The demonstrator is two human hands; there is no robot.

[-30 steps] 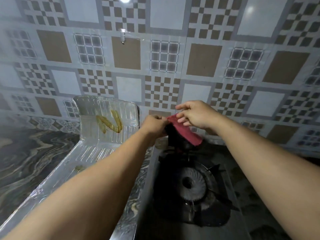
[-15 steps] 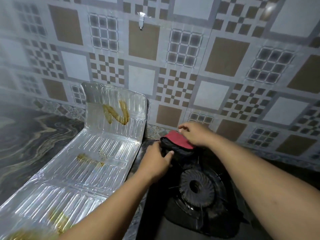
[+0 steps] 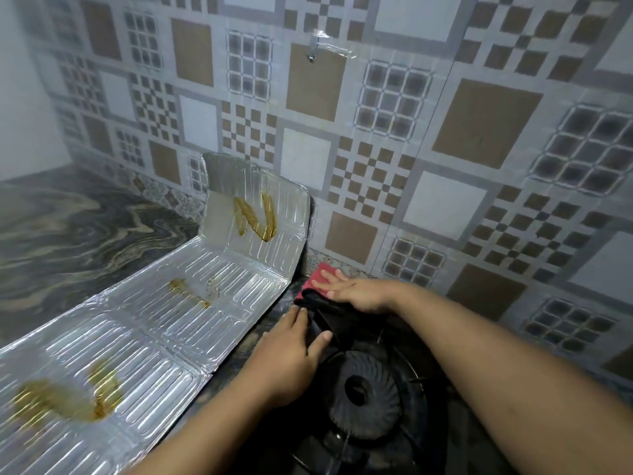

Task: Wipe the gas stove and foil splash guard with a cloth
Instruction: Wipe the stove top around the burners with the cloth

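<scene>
Shiny ribbed foil splash guard (image 3: pixel 178 320), soft cloth (image 3: pixel 320 275), matt black burner (image 3: pixel 363 392).

Dim indoor light. Glare streaks the foil guard (image 3: pixel 164 323) and a spot on the wall (image 3: pixel 394 186) tiles near the top. The stove (image 3: pixel 370 395) sits in deep shadow. Wide-angle bending and softness at the edges.

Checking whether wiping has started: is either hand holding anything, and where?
Right hand presses flat on the red-and-black cloth; left hand pinches its dark near edge. The stained foil guard is untouched.
</scene>
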